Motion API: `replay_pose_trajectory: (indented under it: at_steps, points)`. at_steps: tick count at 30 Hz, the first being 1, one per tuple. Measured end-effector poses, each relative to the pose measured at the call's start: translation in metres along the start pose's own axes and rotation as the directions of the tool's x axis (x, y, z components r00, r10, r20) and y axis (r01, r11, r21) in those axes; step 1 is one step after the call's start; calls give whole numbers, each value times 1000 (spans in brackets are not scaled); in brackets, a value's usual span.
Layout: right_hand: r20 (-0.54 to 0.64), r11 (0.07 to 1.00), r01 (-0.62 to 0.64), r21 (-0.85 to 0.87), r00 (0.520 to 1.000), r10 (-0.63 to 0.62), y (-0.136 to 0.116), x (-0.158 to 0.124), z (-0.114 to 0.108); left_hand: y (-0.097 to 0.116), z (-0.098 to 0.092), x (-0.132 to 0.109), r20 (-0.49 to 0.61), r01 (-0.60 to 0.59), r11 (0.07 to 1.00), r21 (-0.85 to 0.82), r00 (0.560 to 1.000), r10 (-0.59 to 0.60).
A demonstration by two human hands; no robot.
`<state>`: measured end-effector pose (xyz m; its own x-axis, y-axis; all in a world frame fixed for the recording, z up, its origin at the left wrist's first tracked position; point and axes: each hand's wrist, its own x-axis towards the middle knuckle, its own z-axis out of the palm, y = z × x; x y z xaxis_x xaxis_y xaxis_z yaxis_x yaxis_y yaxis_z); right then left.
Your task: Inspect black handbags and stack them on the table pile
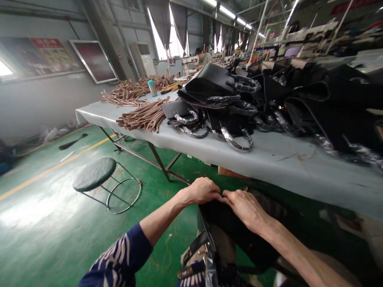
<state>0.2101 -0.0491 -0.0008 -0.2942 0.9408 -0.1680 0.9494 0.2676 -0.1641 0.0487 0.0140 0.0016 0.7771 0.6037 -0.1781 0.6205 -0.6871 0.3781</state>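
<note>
Just below the table's front edge, my left hand (204,190) and my right hand (243,205) meet with their fingertips nearly touching. Both are closed on the top edge of a black bag (220,217) that hangs in front of my body. Metal fittings and a plastic-wrapped handle (210,261) show on its near side. Under the fingers, the exact part of the edge is hidden.
A table (203,149) with a pale cover runs across, bearing black bags (209,81) with wrapped handles, brown strips (145,115) and a teal bottle (152,88). A round stool (95,174) stands at left. A person (205,58) sits far back.
</note>
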Motion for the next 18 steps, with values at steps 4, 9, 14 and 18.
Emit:
replay_pose_trajectory:
  at_steps: [4, 9, 14, 18]
  points:
    - [36, 998, -66, 13, 997, 66, 22, -18, -5, -11, 6, -2, 1, 69, 975, -213, 997, -71]
    - [67, 983, -128, 132, 991, 120, 43, -34, -5, -13, 7, -3, 16, 71, 923, -378, 997, -70]
    - [29, 951, -161, 265, 987, 159, 60, -49, -7, -17, 9, -4, 25, 142, 878, -458, 989, -147]
    - [71, 870, -186, 456, 982, 173, 67, -60, -6, -22, 13, -6, 0, 202, 846, -494, 973, -232]
